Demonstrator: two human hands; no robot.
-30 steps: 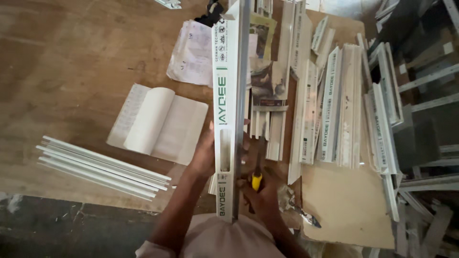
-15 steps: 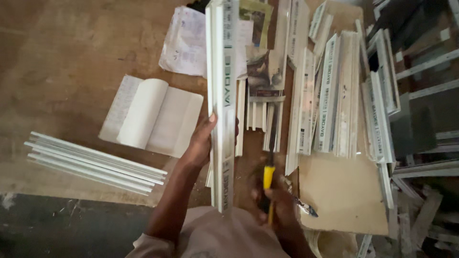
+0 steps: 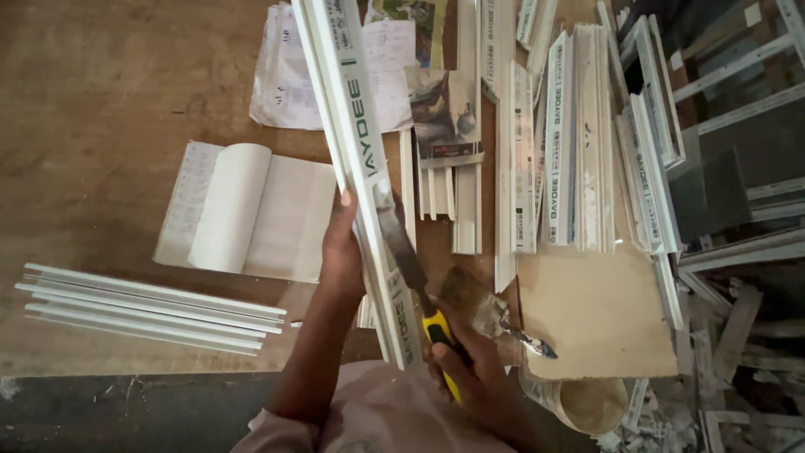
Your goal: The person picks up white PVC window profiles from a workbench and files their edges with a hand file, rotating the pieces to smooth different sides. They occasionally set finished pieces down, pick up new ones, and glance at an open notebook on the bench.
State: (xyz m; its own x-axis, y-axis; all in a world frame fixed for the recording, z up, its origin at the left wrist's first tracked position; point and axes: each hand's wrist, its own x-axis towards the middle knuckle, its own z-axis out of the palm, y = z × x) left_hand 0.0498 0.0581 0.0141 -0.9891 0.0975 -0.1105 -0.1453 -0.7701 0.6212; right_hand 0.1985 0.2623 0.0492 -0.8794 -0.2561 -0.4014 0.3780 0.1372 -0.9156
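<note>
Head camera, steeply down, close over workbench (image 3: 101, 101)

1 open notebook (image 3: 247, 220); 1 yellow-handled chisel (image 3: 412, 277); 1 held white profile (image 3: 359, 168); 1 bundle of thin white strips (image 3: 142, 308); 2 hands.

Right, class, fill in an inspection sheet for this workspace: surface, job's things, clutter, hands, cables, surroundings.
Surface: brown worktop, scuffed.
Job's things: long white profile; yellow-handled flat tool laid against it.
Clutter: open notebook, white strips, stacked profiles, papers, cardboard sheet.
Hands: left hand in a grip on the profile; right hand on the tool handle.
Cables: nothing seen.
Surroundings: window frames, offcuts on the floor.
</note>
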